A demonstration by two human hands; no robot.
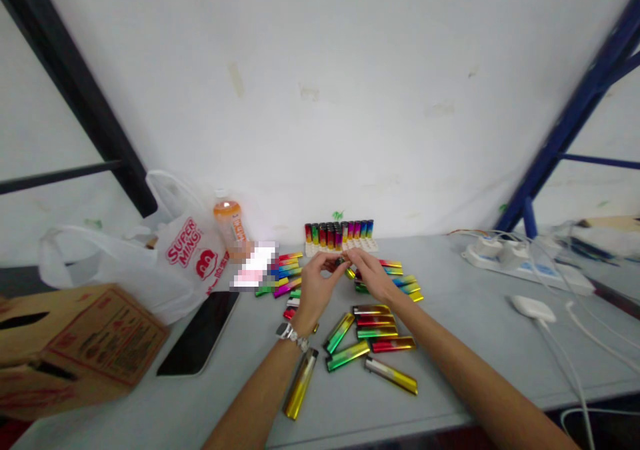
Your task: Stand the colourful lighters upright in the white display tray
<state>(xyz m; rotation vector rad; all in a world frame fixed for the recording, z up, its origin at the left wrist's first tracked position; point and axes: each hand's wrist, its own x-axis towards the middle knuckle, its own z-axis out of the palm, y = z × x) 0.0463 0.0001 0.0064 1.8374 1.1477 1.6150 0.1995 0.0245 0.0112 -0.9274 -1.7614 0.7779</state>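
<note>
Gripping a small dark piece (341, 261) at dial centre in the left hand (319, 282), too tiny to identify! Crowding close with the right hand (370, 275), can't tell whether gripping. Finding lighters (377, 332) at six o'clock, losing others partly behind hands at nine and three. Spotting a rack (370, 245) at twelve, partly masked, and a box (107, 343) past eight, cut off.

plastic bag (175, 270): "SUPER MING" in red capitals, smaller red characters below unclear | bottle (229, 222): pale label lettering, too blurred to read | cardboard box (95, 350): reddish print, illegible
</note>
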